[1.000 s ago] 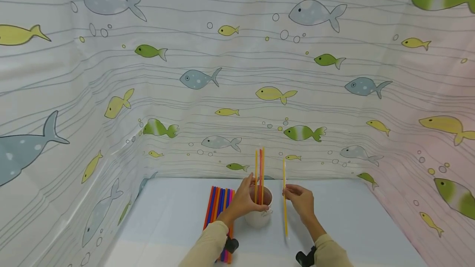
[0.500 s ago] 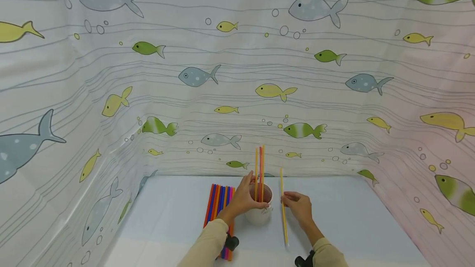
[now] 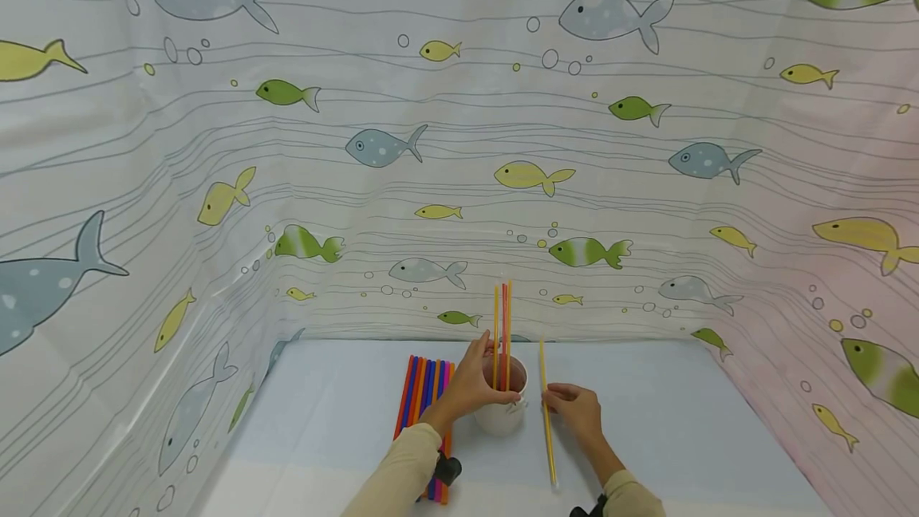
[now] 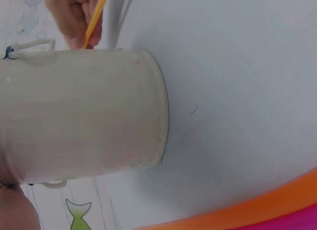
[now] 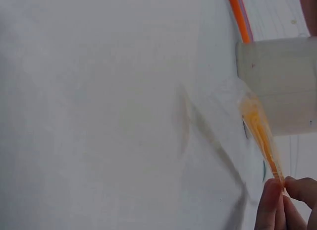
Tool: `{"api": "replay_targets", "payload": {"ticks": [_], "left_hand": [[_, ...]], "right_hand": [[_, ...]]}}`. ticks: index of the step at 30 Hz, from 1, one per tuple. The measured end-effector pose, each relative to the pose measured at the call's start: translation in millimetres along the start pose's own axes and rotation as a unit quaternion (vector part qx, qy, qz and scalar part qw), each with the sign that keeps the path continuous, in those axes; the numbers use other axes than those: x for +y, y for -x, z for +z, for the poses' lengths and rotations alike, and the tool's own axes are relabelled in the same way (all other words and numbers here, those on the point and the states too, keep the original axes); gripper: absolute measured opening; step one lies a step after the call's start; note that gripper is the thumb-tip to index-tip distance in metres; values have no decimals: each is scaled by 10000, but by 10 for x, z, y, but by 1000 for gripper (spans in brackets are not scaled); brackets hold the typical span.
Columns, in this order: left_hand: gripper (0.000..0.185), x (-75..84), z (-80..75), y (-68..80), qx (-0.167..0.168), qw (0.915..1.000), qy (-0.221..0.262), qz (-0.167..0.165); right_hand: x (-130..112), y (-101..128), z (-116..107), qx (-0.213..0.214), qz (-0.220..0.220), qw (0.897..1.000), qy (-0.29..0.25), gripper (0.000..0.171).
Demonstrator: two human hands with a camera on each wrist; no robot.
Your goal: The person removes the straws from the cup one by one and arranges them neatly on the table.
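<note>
My left hand (image 3: pixel 470 381) grips a white pot (image 3: pixel 498 419) from its left, thumb near the rim. Several yellow and red straws (image 3: pixel 505 333) stand upright inside. The left wrist view shows the pot's pale side (image 4: pixel 84 111) and small handles. Right of the pot, my right hand (image 3: pixel 576 407) pinches a yellow straw (image 3: pixel 549 445) between thumb and fingers. It slants, its lower end toward me. Clear wrapping (image 5: pixel 260 126) surrounds this straw in the right wrist view. Whether its lower end touches the table cannot be told.
A row of straws (image 3: pixel 424 389) in red, blue, orange and pink lies left of the pot, partly under my left forearm. The white table (image 3: pixel 323 413) ends at a back wall (image 3: pixel 610 206) of fish-printed sheeting, which also encloses both sides.
My right hand has come down and slightly left with the yellow straw, which now tilts more and sits lower. My left hand stays on the pot.
</note>
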State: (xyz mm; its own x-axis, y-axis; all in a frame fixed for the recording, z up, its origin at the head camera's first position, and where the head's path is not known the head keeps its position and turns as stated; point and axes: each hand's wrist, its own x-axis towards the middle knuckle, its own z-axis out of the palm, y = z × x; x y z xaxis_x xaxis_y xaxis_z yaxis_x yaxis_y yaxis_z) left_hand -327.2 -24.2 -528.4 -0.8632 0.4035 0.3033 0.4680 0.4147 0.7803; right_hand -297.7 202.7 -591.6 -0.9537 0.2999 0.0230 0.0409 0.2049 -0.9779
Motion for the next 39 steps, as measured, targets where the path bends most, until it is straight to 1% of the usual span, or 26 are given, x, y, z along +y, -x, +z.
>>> {"api": "replay_targets", "payload": {"ticks": [6,13,20,26,32,39], "left_hand": [[121,-7,-1,-4,-6,10000,-3,22],[120,-14,8,-7,22,10000,83,44],[120,8,6,-2,4,10000,60,49],[119,5,7,2,3,10000,83,28],[118,5,1,8,-10,10000,89,0],[117,-2,6,10,22,10000,52,9]], "right_hand": [[36,10,6,66,37,9997,240,24],[55,39,16,-35,77,9991,419,24],[60,58,35,50,167,9978,636,24],[103,63,58,104,18,9974,712,23],[118,65,76,221,-223,9951,934,22],[124,69,78,160,-460,9937,1012,24]]}}
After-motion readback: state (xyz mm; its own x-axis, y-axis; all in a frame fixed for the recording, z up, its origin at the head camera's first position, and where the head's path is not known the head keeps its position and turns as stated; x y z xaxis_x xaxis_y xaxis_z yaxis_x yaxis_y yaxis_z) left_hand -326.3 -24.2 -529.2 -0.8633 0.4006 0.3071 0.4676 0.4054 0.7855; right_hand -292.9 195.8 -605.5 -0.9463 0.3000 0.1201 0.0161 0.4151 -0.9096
